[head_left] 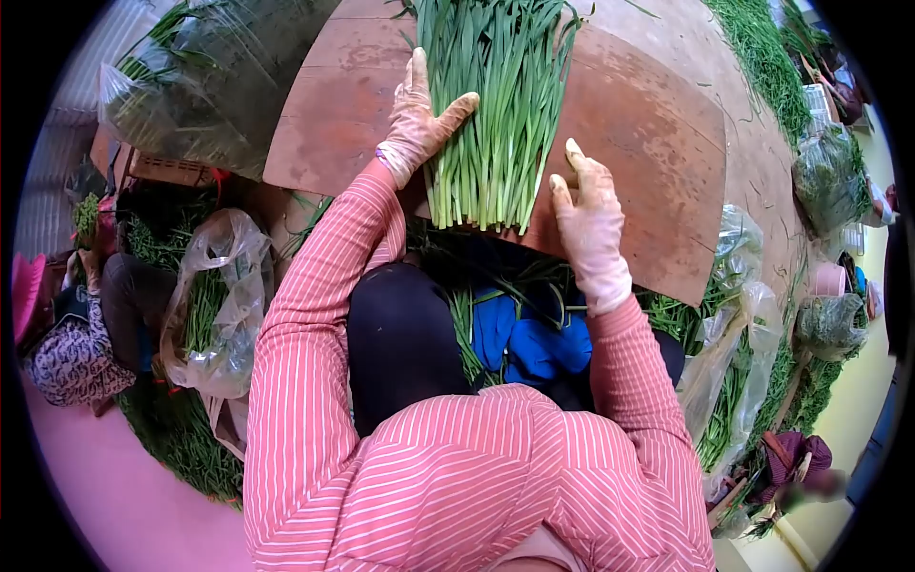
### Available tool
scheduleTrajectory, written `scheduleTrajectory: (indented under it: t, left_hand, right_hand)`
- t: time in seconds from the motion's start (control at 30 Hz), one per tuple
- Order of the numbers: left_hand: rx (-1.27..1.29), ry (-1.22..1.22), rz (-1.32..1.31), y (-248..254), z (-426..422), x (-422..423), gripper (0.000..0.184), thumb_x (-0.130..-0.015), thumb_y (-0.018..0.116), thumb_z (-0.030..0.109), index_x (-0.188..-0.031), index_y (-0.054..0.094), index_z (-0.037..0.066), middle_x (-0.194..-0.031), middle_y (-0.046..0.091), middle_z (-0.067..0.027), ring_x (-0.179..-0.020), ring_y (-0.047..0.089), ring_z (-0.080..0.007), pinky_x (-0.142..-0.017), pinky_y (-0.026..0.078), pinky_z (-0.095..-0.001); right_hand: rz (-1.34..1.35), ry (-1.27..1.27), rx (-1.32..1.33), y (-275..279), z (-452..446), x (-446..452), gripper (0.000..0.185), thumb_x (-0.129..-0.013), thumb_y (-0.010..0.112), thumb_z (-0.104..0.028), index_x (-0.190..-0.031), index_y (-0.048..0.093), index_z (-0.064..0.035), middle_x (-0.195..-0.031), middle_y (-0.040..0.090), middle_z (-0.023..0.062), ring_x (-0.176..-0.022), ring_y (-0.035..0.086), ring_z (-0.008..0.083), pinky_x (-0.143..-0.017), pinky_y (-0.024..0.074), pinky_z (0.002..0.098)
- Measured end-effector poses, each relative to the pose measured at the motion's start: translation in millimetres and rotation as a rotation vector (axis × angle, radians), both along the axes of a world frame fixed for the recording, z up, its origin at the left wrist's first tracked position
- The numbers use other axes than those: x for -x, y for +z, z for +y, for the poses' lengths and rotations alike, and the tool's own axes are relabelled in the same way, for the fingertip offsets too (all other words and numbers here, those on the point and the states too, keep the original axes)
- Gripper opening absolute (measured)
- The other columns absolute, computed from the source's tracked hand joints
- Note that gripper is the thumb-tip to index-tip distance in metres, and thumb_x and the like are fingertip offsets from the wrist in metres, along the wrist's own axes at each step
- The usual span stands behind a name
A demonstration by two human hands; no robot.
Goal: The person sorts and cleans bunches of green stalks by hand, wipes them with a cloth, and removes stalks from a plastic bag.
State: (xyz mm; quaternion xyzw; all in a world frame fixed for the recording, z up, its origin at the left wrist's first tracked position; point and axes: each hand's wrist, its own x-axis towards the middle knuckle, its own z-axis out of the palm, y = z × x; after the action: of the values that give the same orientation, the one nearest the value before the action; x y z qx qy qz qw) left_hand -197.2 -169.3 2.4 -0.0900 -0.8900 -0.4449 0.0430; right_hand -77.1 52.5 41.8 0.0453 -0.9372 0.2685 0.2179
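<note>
A thick layer of garlic chives (pixel 496 124) lies on a brown wooden board (pixel 639 162), with the pale cut ends lined up toward me and the green leaves pointing away. My left hand (pixel 419 129), in a thin stained glove, rests along the left side of the chives. Its fingers stretch forward and its thumb reaches over the stems. To the right of the cut ends is my right hand (pixel 591 214), gloved as well. It is apart from the chives, thumb and fingers separated and slightly bent, holding nothing.
Clear plastic bags of greens stand at the left (pixel 224 305), upper left (pixel 210 86) and right (pixel 743 353). Loose greens (pixel 762 57) lie in a long heap at the upper right. Another person (pixel 86 334) sits at the far left. Blue cloth (pixel 534 338) shows below the board.
</note>
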Motion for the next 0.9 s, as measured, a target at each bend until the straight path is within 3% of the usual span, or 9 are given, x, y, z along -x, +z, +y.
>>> scheduleTrajectory:
  t: [0.1, 0.13, 0.23, 0.3, 0.4, 0.57, 0.6, 0.73, 0.9]
  left_hand:
    - [-0.03, 0.023, 0.058, -3.9, -3.2, -1.2, 0.112, -0.072, 0.055, 0.071, -0.144, 0.002, 0.003, -0.147, 0.011, -0.0258, -0.136, 0.011, -0.0396, -0.111, 0.012, -0.0445]
    - [-0.051, 0.027, 0.055, -4.5, -4.8, -2.5, 0.112, -0.072, 0.055, 0.071, -0.144, 0.001, 0.003, -0.147, 0.01, -0.0259, -0.136, 0.01, -0.0399, -0.111, 0.011, -0.0441]
    - [-0.083, 0.01, 0.063, -3.1, -7.0, -11.9, 0.113, -0.071, 0.054, 0.072, -0.144, 0.0, 0.003, -0.147, 0.008, -0.0259, -0.137, 0.009, -0.0391, -0.111, 0.01, -0.0444]
    - [-0.003, -0.013, 0.09, -8.2, -9.4, -16.3, 0.111, -0.074, 0.052, 0.07, -0.143, -0.001, 0.002, -0.148, 0.007, -0.0253, -0.137, 0.007, -0.0383, -0.111, 0.007, -0.0451]
    - [0.09, -0.124, 0.18, -15.0, -10.9, -16.2, 0.099, -0.084, 0.045, 0.062, -0.142, -0.004, -0.001, -0.148, 0.006, -0.0235, -0.139, 0.004, -0.035, -0.111, 0.004, -0.0453]
    - [0.126, -0.114, 0.245, -25.8, -9.2, -16.3, 0.088, -0.089, 0.041, 0.053, -0.143, -0.003, -0.001, -0.149, 0.007, -0.022, -0.139, 0.004, -0.0335, -0.111, 0.006, -0.0447]
    - [0.129, -0.105, 0.269, -26.3, -8.5, -16.4, 0.086, -0.09, 0.041, 0.051, -0.143, -0.002, -0.001, -0.149, 0.007, -0.0213, -0.139, 0.005, -0.033, -0.111, 0.006, -0.044]
    - [0.134, -0.074, 0.312, -28.6, -6.1, -18.6, 0.081, -0.092, 0.041, 0.046, -0.142, 0.002, -0.002, -0.148, 0.011, -0.0217, -0.139, 0.008, -0.0334, -0.111, 0.009, -0.0431]
    - [0.162, -0.015, 0.342, -29.9, -0.9, -18.7, 0.079, -0.092, 0.042, 0.045, -0.143, 0.003, -0.001, -0.148, 0.013, -0.0216, -0.138, 0.011, -0.0331, -0.111, 0.01, -0.0425]
  right_hand:
    - [0.064, 0.185, 0.113, 16.7, -21.8, -20.9, 0.032, -0.075, 0.068, -0.005, -0.106, 0.063, -0.0076, -0.1, 0.064, 0.0112, -0.088, 0.062, 0.0229, -0.078, 0.0506, 0.0317]
    - [0.146, 0.26, 0.031, 13.2, -28.9, -22.8, 0.028, -0.074, 0.067, -0.009, -0.101, 0.063, -0.0099, -0.082, 0.063, 0.0075, -0.072, 0.061, 0.0256, -0.066, 0.0495, 0.0348]
    - [-0.093, 0.328, 0.075, 18.0, -56.2, -36.4, 0.025, -0.072, 0.07, -0.01, -0.096, 0.065, -0.0099, -0.08, 0.063, 0.0069, -0.07, 0.061, 0.0227, -0.062, 0.0493, 0.0314]
    - [-0.089, 0.351, -0.045, 15.0, -70.2, -34.3, 0.024, -0.075, 0.068, -0.017, -0.098, 0.064, -0.0101, -0.072, 0.059, 0.0065, -0.065, 0.059, 0.0235, -0.057, 0.0471, 0.0333]
    - [-0.206, 0.339, -0.085, 7.3, -83.7, -25.5, 0.026, -0.075, 0.067, -0.023, -0.097, 0.063, -0.0103, -0.073, 0.058, 0.0081, -0.067, 0.059, 0.026, -0.059, 0.0472, 0.0359]
    - [-0.435, 0.313, -0.158, 7.2, -89.8, -17.3, 0.028, -0.076, 0.067, -0.028, -0.099, 0.063, -0.012, -0.081, 0.062, 0.0091, -0.075, 0.062, 0.0274, -0.065, 0.0486, 0.0373]
    - [-0.616, 0.268, -0.144, 15.6, -92.9, -15.3, 0.033, -0.078, 0.065, -0.03, -0.105, 0.063, -0.0114, -0.091, 0.065, 0.0105, -0.083, 0.063, 0.0286, -0.071, 0.0496, 0.0378]
    - [-0.811, 0.211, -0.071, 27.4, -99.4, -15.2, 0.043, -0.081, 0.061, -0.036, -0.113, 0.06, -0.0085, -0.102, 0.065, 0.0141, -0.092, 0.062, 0.0305, -0.082, 0.0484, 0.0381]
    - [-0.704, 0.189, -0.069, 20.1, -109.4, -15.9, 0.043, -0.076, 0.066, -0.039, -0.099, 0.061, -0.0037, -0.083, 0.065, 0.019, -0.08, 0.064, 0.0337, -0.072, 0.0496, 0.0419]
